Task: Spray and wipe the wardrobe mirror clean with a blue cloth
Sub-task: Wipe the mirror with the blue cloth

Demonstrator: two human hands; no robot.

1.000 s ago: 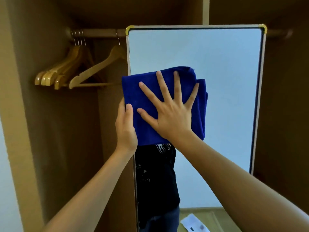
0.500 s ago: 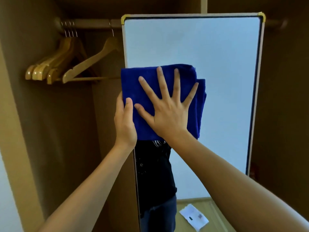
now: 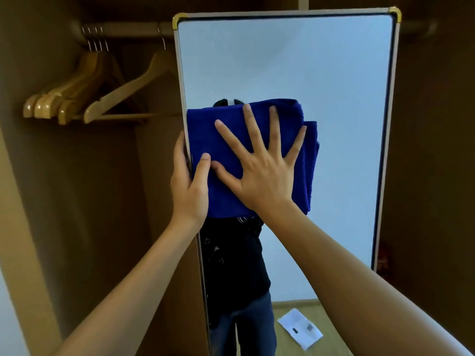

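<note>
The tall wardrobe mirror (image 3: 334, 73) with a pale frame and gold corner caps stands upright in front of me. A folded blue cloth (image 3: 221, 134) lies flat against its left half at mid-height. My right hand (image 3: 262, 173) presses on the cloth with fingers spread and straight. My left hand (image 3: 189, 186) grips the mirror's left edge, thumb on the front beside the cloth, fingers wrapped behind the frame. No spray bottle is in view.
Several wooden hangers (image 3: 77, 96) hang on the rail (image 3: 123, 30) to the left inside the wardrobe. Brown wardrobe walls close in on both sides. The mirror reflects a person in dark clothes and a white paper (image 3: 299, 327) on the floor.
The cloth and my right hand have slid a little lower on the mirror, uncovering a strip of reflection above the cloth. My left hand stays on the frame edge.
</note>
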